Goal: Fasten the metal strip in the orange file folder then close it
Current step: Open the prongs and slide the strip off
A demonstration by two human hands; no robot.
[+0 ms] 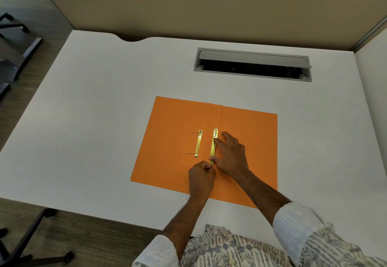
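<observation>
An orange file folder [171,141] lies open and flat on the white desk. A gold metal strip [214,143] lies along the fold. My right hand [232,155] rests on it, with the index fingertip near its upper part and the thumb at its lower end. My left hand [202,177] is curled, its fingertips pinched at the strip's lower end. A second gold fastener piece [198,143] lies on the left flap, with two thin prongs sticking out to the left.
The white desk [94,109] has a grey cable hatch [253,64], lid raised, behind the folder. A beige partition runs along the back. Chair legs and the floor show at the left and lower left.
</observation>
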